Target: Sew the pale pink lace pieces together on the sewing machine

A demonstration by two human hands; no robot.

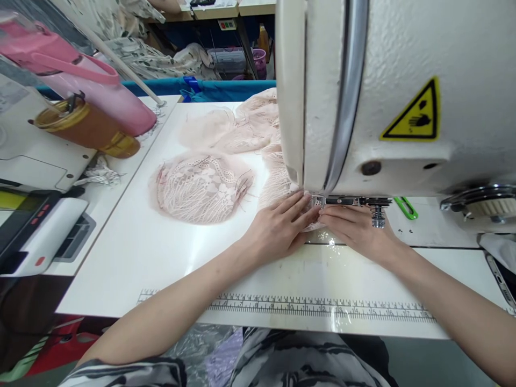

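Pale pink lace fabric point(278, 176) runs under the sewing machine's needle area, partly hidden by the machine head point(322, 97). My left hand point(278, 223) lies on the lace left of the presser foot point(318, 201), fingers stretched out and pressing down. From the other side, my right hand point(357, 228) rests low beside the foot, fingers extended and close together, their tips at the cloth's near edge. Metal parts of the machine cover some of its fingers. Apart on the table lies a lace cup piece point(203, 188) with loose dark threads along its edge.
More lace pieces point(250, 123) are heaped behind. A green thread snipper point(406, 208) lies right of the needle area. A printed ruler point(282, 307) follows the front edge. On the left stand a pink bottle point(92, 80) and an amber cup point(86, 129). A phone point(500, 279) lies far right.
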